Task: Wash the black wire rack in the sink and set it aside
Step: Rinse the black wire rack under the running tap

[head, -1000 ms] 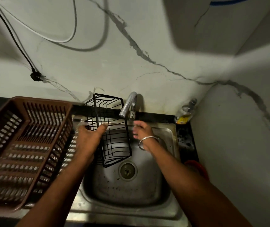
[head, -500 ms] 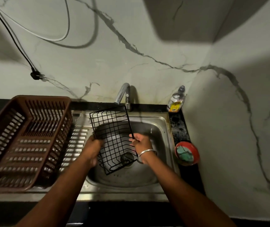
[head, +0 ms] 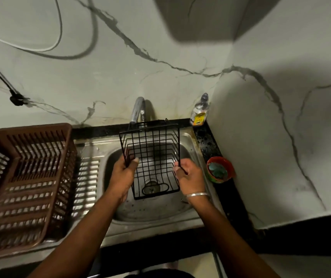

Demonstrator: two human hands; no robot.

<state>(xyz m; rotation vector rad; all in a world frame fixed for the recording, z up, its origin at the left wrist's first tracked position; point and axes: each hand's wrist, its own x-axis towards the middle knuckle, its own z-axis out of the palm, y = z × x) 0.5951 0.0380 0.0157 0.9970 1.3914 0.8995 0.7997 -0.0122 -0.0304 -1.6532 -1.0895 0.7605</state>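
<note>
1. Over the sink basin, my left hand [head: 123, 173] grips the left side of the black wire rack [head: 152, 157], thumb curled over the wire and fingers wrapped underneath.
2. My right hand [head: 189, 175] pinches the rack's right edge wire between curled fingers and thumb; a silver bangle [head: 197, 195] circles that wrist.
3. The rack hangs between my two hands above the sink [head: 150, 212], tilted: its far edge is raised close by the tap [head: 138, 111], and its near end sits low over the drain [head: 151, 188], which shows through the mesh.
4. Left of the basin, a brown dish basket [head: 26, 177] stands on the ribbed draining board, apart from my left hand.
5. On the dark counter to the right, a red bowl [head: 220, 169] sits near my right hand, and a soap bottle [head: 200, 112] stands in the back corner.
</note>
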